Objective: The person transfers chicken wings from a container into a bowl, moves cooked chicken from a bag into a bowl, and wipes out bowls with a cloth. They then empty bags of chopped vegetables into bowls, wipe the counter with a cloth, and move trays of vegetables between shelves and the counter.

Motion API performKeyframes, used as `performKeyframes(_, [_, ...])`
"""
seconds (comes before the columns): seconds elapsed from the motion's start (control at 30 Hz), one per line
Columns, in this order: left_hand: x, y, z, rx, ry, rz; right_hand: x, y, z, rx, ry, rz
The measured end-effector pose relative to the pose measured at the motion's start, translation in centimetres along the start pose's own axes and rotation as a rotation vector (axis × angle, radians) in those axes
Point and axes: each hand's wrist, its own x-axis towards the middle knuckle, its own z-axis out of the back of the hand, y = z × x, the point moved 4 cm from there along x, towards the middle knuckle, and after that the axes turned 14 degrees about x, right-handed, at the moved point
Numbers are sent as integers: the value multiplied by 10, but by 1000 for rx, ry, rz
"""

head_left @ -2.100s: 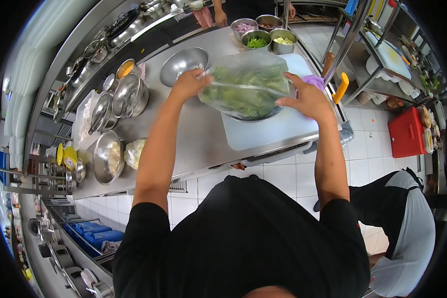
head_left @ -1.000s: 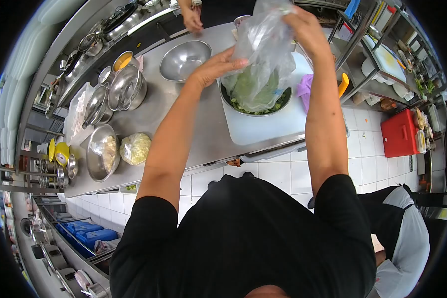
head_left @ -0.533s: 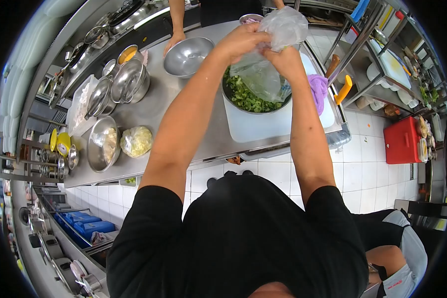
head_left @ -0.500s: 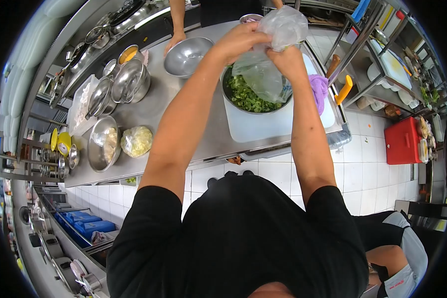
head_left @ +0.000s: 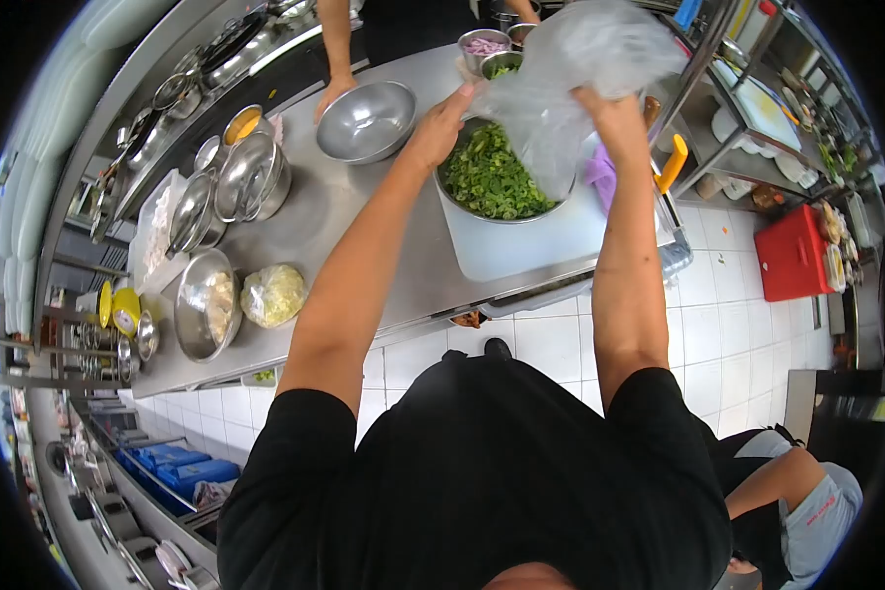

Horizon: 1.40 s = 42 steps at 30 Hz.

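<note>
Holding crumpled clear plastic bag (head_left: pixel 570 74) aloft at upper centre, above round steel bowl (head_left: pixel 449 192) heaped with chopped green leaves (head_left: pixel 492 179). Left hand (head_left: pixel 441 116) pinches bag's near edge; right hand (head_left: pixel 610 106) clamped on its far side. Bag looks almost emptied; greens sit in bowl on white cutting board (head_left: pixel 521 246). Judged left: bag disposal. Around: empty steel bowl (head_left: pixel 366 120) left of it on steel tabletop (head_left: pixel 364 236), purple cloth (head_left: pixel 600 167) right, another person's hand (head_left: pixel 332 93) upper centre.
</note>
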Motion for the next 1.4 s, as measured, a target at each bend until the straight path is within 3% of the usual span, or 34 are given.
performKeyframes(0.1, [1,12,-7,27,-70,-67,-13,1,-3,203,-246,95])
performKeyframes(0.13, [1,19,-8,47,-65,-79,-19,2,0,148,-208,-20])
performKeyframes(0.27, [4,11,-14,138,-109,-139,-37,0,14,170,-336,20])
performKeyframes(0.33, [14,13,-34,407,-64,-289,-46,4,27,45,-352,10])
performKeyframes(0.4, [18,7,-51,707,56,-398,-58,4,60,42,-523,48])
performKeyframes(0.5, [4,14,-58,1050,304,-442,-89,19,120,34,-693,31])
performKeyframes(0.6, [-10,32,-48,1172,321,-336,-102,23,196,175,-740,262])
performKeyframes(0.67, [-17,40,-42,1091,307,-337,-110,23,240,169,-816,321])
performKeyframes(0.73, [-18,21,-37,747,280,-229,-104,6,277,16,-895,291])
performKeyframes(0.8, [-17,1,-37,662,63,-260,-86,-31,316,-158,-937,269])
performKeyframes(0.97, [-17,-17,-62,292,-281,42,-4,-168,358,-242,-869,173])
performKeyframes(1.1, [-24,-33,-80,445,-370,160,69,-242,335,-144,-770,83])
performKeyframes(1.2, [-33,-44,-90,556,-410,193,115,-326,300,-264,-510,69])
performKeyframes(1.3, [-42,-58,-90,779,-412,142,92,-416,269,-642,-95,-536])
performKeyframes(1.37, [-49,-66,-88,857,-445,180,66,-422,277,-550,-51,-694])
performKeyframes(1.4, [-54,-65,-85,875,-485,194,51,-426,288,-457,-39,-636])
